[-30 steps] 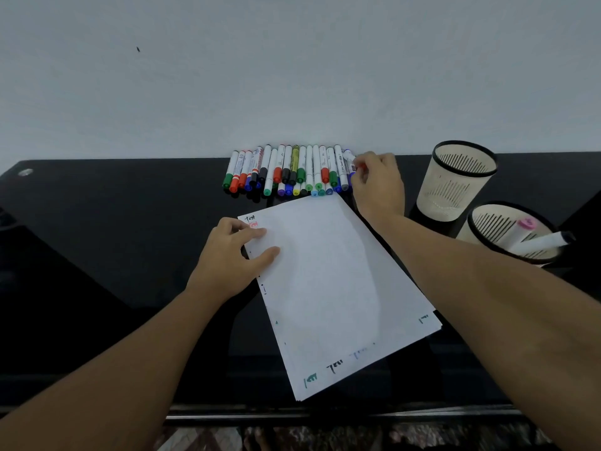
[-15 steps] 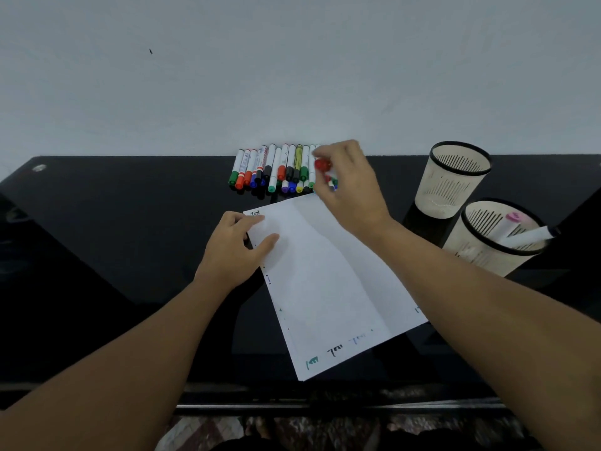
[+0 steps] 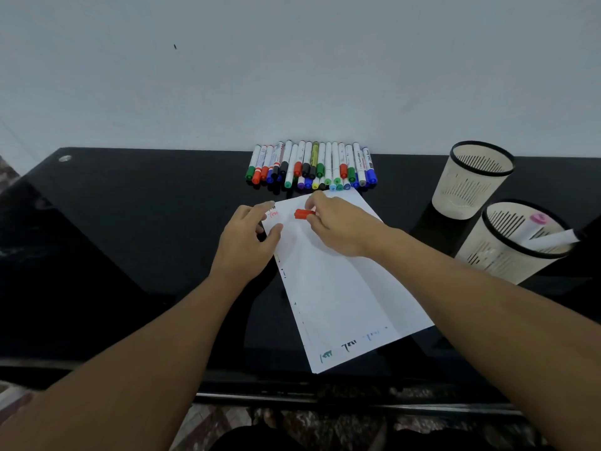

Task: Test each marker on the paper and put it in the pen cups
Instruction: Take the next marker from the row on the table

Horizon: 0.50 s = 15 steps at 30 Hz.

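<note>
Over the upper part of the paper (image 3: 338,281), the right hand (image 3: 341,227) grips a red-capped marker (image 3: 304,213), cap pointing toward the left hand (image 3: 245,242). The left hand rests on the paper's edge, fingers loose. Beyond both hands lies the marker row (image 3: 312,167); the two pen cups (image 3: 507,242) stand right of the right hand.

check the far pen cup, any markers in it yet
No, the far pen cup shows only its bare inner wall, while two markers stand in the near pen cup.
</note>
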Motion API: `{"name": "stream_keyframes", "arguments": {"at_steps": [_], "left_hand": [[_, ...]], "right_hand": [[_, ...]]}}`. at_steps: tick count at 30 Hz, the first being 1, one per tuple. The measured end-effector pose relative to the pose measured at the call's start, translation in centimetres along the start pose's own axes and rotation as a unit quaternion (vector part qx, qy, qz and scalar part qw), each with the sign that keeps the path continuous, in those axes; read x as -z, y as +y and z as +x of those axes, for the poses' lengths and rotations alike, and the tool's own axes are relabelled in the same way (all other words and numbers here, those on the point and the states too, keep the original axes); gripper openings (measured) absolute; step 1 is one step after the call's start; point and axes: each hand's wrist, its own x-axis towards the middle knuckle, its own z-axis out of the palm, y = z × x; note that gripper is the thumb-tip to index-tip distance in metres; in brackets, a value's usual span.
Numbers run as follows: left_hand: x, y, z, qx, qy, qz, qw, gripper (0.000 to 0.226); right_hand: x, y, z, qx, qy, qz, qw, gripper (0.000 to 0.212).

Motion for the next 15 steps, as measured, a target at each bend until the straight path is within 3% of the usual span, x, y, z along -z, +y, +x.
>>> {"name": "stream_keyframes", "arguments": {"at_steps": [4,15], "left_hand": [[0.01,0.12,-0.17,-0.014,-0.005,0.004,1.000,0.044],[-0.03,0.14,-0.58,-0.107,-0.014,0.010,0.994,0.035]], "right_hand": [[0.02,-0.16,0.40,0.028,0.001,-0.107,0.994,0.033],[-0.96,-0.30,0.35,0.048,0.006,-0.147,0.988,0.039]]}}
